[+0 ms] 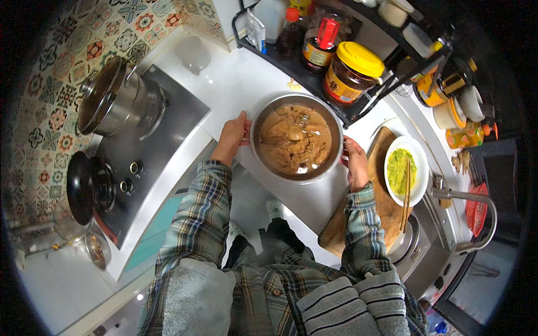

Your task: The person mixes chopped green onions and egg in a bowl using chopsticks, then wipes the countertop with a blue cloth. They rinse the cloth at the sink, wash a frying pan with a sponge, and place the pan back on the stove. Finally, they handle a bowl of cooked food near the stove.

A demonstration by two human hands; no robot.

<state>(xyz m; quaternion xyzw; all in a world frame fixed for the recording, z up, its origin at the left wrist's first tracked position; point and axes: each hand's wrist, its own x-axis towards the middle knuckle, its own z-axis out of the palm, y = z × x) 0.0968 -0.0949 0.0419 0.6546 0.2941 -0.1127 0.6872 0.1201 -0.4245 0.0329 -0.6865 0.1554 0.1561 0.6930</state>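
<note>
A round stainless steel bowl (296,178) of brown broth with pieces of meat (294,130) is between my two hands, over the white counter. My left hand (233,134) grips its left side, and my right hand (355,161) grips its right side. Right of my right hand, a white oval bowl (421,168) of green sliced vegetables stands on a wooden cutting board (336,235). A pair of wooden chopsticks (406,201) rests across that bowl's rim.
At left, a lidded steel pot (122,111) and a black wok (80,187) sit on the gas hob (176,109). A black rack (290,69) with jars and bottles stands behind the bowl. The sink (435,248) and its faucet (466,195) are at right.
</note>
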